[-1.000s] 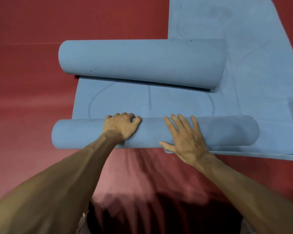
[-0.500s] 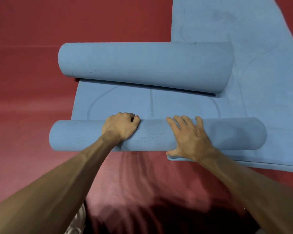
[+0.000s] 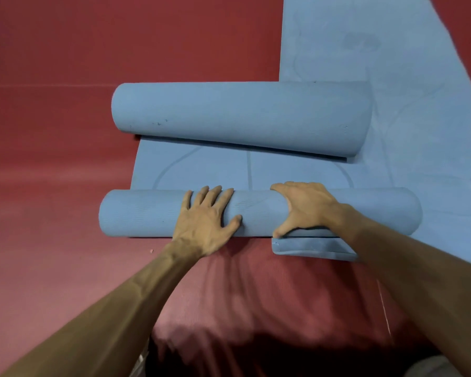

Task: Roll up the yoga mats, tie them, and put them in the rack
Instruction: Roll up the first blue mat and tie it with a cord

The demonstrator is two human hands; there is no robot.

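**Rolling the blue mat tight**

Head view: the near roll [image 3: 142, 213] lies on the red floor [image 3: 52, 159], short of the far roll [image 3: 242, 112], with a flat stretch [image 3: 201, 170] of mat between them. Our left grip [image 3: 204, 221] presses flat on the near roll, fingers straight. Our right grip [image 3: 305, 208] curls round it, thumb at its near edge. We judge both should push evenly toward the far roll, so the ends line up.

Red floor [image 3: 52, 172] beneath blue yoga mats [image 3: 242, 115]

The one head-worn wide-angle camera faces forward and steeply down, close over the near mat roll [image 3: 147, 213] on the red floor [image 3: 52, 186]; forearms [image 3: 106, 308] enter from the near edge.
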